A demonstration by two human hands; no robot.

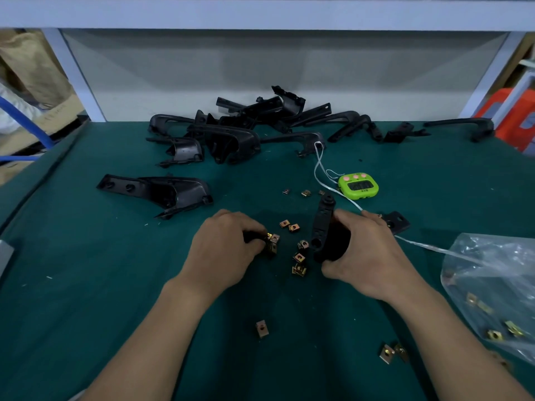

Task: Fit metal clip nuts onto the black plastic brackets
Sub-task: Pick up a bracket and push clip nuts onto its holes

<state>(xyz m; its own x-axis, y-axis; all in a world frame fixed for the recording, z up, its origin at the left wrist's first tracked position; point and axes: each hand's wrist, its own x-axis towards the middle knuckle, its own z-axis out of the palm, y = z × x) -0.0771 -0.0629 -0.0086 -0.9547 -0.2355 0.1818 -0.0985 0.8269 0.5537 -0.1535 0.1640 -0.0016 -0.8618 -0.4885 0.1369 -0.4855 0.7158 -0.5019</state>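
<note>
My right hand (pixel 367 256) grips a black plastic bracket (pixel 322 227) that stands upright on the green mat, its far end pointing away from me. My left hand (pixel 223 250) has its fingers curled round a brass-coloured clip nut (pixel 272 243) and a dark piece just left of it. Several loose clip nuts (pixel 299 257) lie between my hands. One more clip nut (pixel 262 328) lies nearer to me, and two clip nuts (pixel 393 353) lie at the lower right.
A pile of black brackets (pixel 231 131) fills the back of the mat, with one large bracket (pixel 162 192) apart at the left. A green timer (pixel 358 185) with a white cord sits right of centre. A clear bag of clip nuts (pixel 492 287) lies at the right edge.
</note>
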